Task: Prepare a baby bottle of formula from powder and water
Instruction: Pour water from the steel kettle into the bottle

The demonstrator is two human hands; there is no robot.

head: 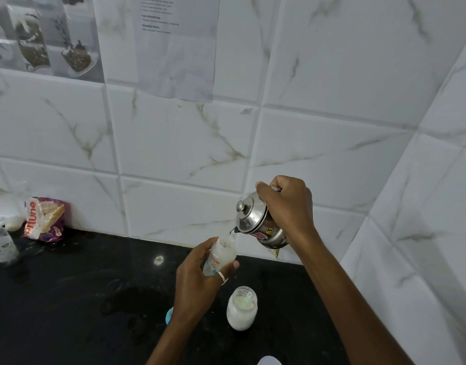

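Head-camera view, lower centre: the left hand [197, 275] is wrapped around the small translucent plastic baby bottle [221, 255], fingers and thumb closed on its body, and lifts it clear of the black stone counter [68, 299] with its open mouth tilted up and to the right. Just above and right of it, the right hand [287, 206] is clenched over the handle side of a small polished steel kettle with a knobbed lid [260, 222], tipped so its spout sits just over the bottle's rim; a thin thread of water seems to run between them, though it is hard to make out.

To pour well, I would keep the spout close over the mouth and the tilt shallow, so the stream stays narrow. The lid looks unguarded and could slip if the kettle is tipped further. Holding the bottle nearer upright would make its level marks easier to read, and resting it on the counter would steady the aim.

Below the bottle, at lower centre, an open glass jar of white powder [241, 308] stands with a pale scoop [246, 299] in it. A wet-looking patch darkens the counter to the jar's left, so spills are a real risk.
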